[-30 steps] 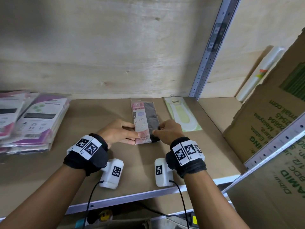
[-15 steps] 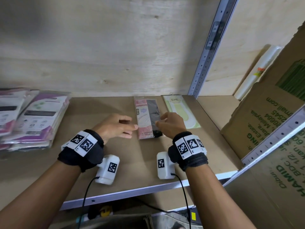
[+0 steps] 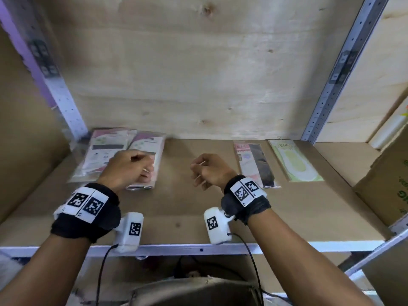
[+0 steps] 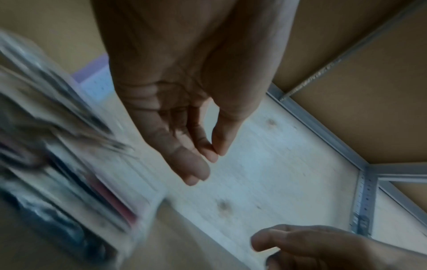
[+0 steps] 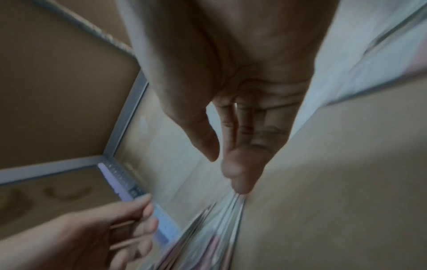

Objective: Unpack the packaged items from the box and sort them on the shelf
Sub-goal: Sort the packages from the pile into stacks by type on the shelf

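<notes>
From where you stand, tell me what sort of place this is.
Most likely a stockroom or shop storage area. A slotted metal upright frames a board shelf, retail packets lie sorted in groups, such as the stack of packets at the left, and a printed cardboard box sits at the right.

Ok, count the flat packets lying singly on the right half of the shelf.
2: the pink-and-black packet beside the right hand, and the green packet further right. The left stacks are not counted.
</notes>
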